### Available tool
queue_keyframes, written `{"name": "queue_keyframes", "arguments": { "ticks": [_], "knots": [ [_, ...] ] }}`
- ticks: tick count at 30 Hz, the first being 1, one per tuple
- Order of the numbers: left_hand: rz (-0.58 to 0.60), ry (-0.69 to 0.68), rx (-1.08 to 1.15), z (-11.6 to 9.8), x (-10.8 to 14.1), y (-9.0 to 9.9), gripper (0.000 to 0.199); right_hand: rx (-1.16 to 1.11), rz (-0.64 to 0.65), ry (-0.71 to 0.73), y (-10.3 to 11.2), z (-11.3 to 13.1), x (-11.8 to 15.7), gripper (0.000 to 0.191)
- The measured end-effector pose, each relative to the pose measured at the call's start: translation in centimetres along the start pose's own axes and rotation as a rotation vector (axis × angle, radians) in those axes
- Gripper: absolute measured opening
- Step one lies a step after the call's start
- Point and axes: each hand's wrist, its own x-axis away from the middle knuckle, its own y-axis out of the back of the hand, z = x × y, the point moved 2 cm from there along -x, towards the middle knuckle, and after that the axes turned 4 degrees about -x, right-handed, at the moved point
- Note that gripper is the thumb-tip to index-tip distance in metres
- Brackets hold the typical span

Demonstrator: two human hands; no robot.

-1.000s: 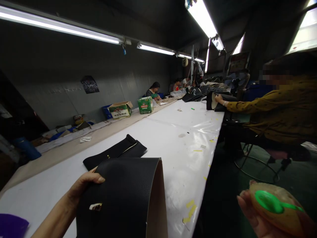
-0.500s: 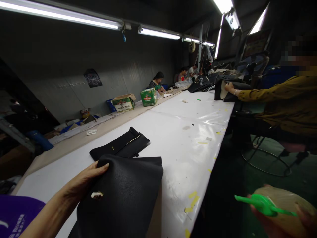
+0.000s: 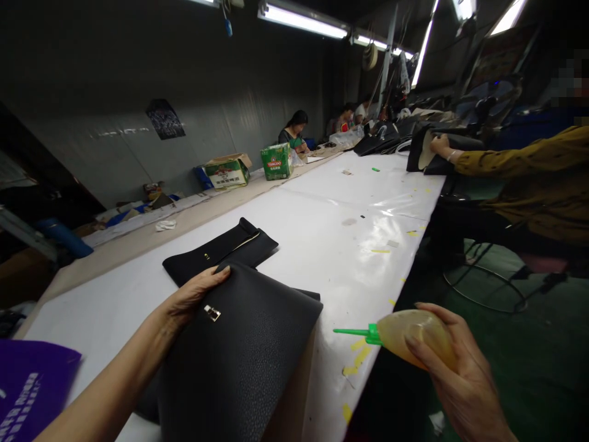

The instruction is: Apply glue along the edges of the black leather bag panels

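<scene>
My left hand (image 3: 196,294) grips the upper left edge of a black leather piece (image 3: 248,344), thumb on top. A small metal clasp (image 3: 212,313) sits on the leather near that thumb. My right hand (image 3: 460,362) is wrapped round a squeeze bottle (image 3: 416,334) of yellowish liquid, held on its side at the right of the table edge. The bottle's thin green nozzle (image 3: 354,332) points left towards the leather. Just beyond the held leather, another black leather piece (image 3: 193,261) lies on the white table.
The white table (image 3: 313,233) carries yellow scraps (image 3: 352,370) near its right edge. Two cardboard boxes (image 3: 276,162) stand along the far left side. At the right, a person in a mustard sleeve (image 3: 524,156) holds black material. Other people sit farther back.
My right hand has brought the bottle up and left, its nozzle now nearer the leather. My left hand has moved right and slightly up with the leather; the clasp now shows clearly.
</scene>
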Motion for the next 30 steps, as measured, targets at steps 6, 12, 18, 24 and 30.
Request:
{"name": "queue_keyframes", "arguments": {
  "ticks": [6,12,18,24,30],
  "knots": [
    [-0.014,0.02,0.045,2.5,-2.2,0.7,0.02,0.079,0.092,0.024,-3.9,-2.0,-2.0,0.049],
    [-0.016,0.065,0.078,2.8,-3.1,1.4,0.025,0.103,0.12,0.08,-6.4,-3.1,-3.4,0.047],
    [-0.042,0.084,0.106,3.1,-3.5,1.5,0.018,0.128,0.143,0.032,-7.3,-3.9,-3.4,0.049],
    [-0.044,0.089,0.136,2.9,-3.0,1.0,0.015,0.09,0.242,-0.037,-7.0,-3.8,-3.0,0.044],
    [-0.049,0.1,0.139,2.8,-3.0,1.0,0.014,0.075,0.214,-0.01,-6.7,-4.4,-3.5,0.045]
  ]
}}
